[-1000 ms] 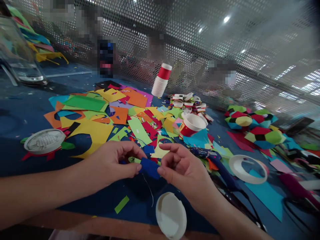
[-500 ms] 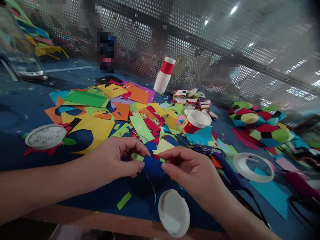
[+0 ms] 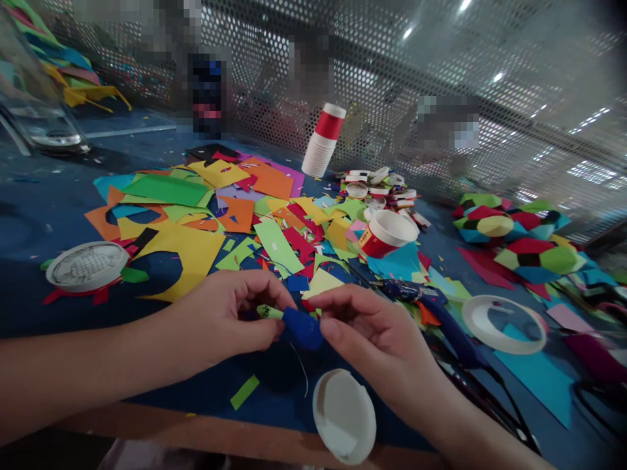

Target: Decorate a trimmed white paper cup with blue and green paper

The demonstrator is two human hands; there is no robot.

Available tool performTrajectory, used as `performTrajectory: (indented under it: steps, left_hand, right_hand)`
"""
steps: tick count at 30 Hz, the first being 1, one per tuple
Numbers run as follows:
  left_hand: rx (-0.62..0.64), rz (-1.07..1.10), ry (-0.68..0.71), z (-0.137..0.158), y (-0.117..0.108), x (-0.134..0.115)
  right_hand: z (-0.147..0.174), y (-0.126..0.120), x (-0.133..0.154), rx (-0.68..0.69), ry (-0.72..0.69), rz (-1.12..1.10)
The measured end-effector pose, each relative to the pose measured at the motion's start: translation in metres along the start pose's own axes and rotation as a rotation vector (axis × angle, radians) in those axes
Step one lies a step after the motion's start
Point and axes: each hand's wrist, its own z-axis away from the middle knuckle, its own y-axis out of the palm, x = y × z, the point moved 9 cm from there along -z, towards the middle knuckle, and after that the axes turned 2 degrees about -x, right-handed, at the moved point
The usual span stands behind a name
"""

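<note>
A small blue paper piece [image 3: 302, 328] is between my hands, just above the table's front part. It curves around one end of a light green paper strip [image 3: 268, 312] with black markings on its tip. My left hand [image 3: 235, 313] pinches the two papers between thumb and fingers. At the blue paper's right edge, my right hand [image 3: 377, 333] is closed, thumb and forefinger on that edge. A thin pale thread [image 3: 301, 369] hangs or lies below the blue paper; I cannot tell which. Close to my right hand is a cut white cup bottom [image 3: 344, 418].
Coloured paper scraps [image 3: 200, 251] cover the middle. A blue glue gun [image 3: 441, 313] and scissors [image 3: 504, 405] lie right. Around them are a white cup ring [image 3: 504, 323], a cut red-and-white cup [image 3: 389, 234], stacked cups [image 3: 323, 140], a paper turtle [image 3: 88, 267] and a glass vessel [image 3: 53, 124].
The blue paper has gone from fairly flat to more curled around the green strip, and its right end tilts lower. Both hands stay nearly in place. The view has shifted slightly.
</note>
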Motion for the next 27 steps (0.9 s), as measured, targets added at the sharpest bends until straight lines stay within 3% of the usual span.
performTrajectory:
  steps: [4, 7, 19, 27]
  left_hand:
    - [0.009, -0.012, 0.039, -0.001, 0.002, -0.004]
    - [0.019, -0.024, 0.044, -0.001, 0.004, -0.004]
    - [0.024, -0.071, 0.086, 0.003, 0.007, -0.012]
    - [0.004, -0.078, 0.163, 0.010, 0.013, -0.022]
  right_hand:
    - [0.002, 0.001, 0.010, 0.002, -0.081, 0.134]
    - [0.001, 0.005, 0.006, 0.037, -0.054, 0.188]
    - [0.002, 0.015, -0.006, 0.145, 0.047, 0.165]
    - [0.005, 0.021, -0.008, 0.184, 0.135, -0.014]
